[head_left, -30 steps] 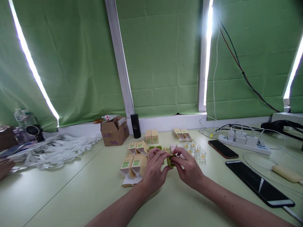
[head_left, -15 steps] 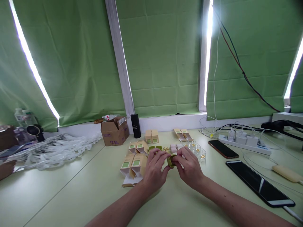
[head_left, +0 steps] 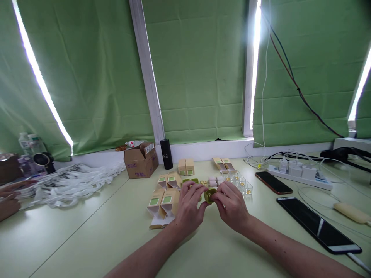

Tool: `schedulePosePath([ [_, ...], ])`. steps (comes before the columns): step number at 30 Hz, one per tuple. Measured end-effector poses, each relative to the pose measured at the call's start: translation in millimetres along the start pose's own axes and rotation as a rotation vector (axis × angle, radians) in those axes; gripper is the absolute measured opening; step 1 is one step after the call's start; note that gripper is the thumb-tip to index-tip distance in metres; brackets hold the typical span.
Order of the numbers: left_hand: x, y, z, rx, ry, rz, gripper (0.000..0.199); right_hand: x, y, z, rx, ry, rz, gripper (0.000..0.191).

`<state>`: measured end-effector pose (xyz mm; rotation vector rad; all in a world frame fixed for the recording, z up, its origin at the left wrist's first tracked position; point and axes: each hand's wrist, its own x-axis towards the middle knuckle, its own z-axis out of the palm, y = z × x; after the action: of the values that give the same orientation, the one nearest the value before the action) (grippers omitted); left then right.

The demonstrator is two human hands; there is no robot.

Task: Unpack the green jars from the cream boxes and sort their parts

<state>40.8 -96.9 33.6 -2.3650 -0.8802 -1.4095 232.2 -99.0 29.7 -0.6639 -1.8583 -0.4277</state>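
My left hand [head_left: 189, 206] grips a small olive-green, hollow square cap [head_left: 209, 195] by its edge, between thumb and fingers. My right hand [head_left: 232, 200] is closed, its fingertips pressed into the cap's open side; whatever they pinch is hidden. Just behind the hands are more green caps [head_left: 194, 180], small gold pieces [head_left: 203, 182], pale pink pieces [head_left: 213, 181] and clear glass bottles [head_left: 247, 189] with gold centres. Left of my left hand lie open cream cartons [head_left: 154, 202] with green labels.
Closed cartons [head_left: 186, 166], a black cylinder [head_left: 166, 154] and a brown cardboard box [head_left: 141, 161] stand behind. Two phones [head_left: 317, 224] and a cabled power strip [head_left: 301, 175] lie right. Another person's hands [head_left: 10, 200] are at white straps [head_left: 84, 183] on the left.
The green cap has turned so its hollow side shows more toward me. My hands stay almost in place. At the far left, the other person's hands have come further into view.
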Motion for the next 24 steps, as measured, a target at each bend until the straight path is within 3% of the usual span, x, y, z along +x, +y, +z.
schedulePosePath([
  [24, -1.5, -3.6, 2.9, 0.024, 0.004, -0.042, 0.046, 0.2, 0.0, -0.9, -0.047, -0.003, -0.023, 0.027],
])
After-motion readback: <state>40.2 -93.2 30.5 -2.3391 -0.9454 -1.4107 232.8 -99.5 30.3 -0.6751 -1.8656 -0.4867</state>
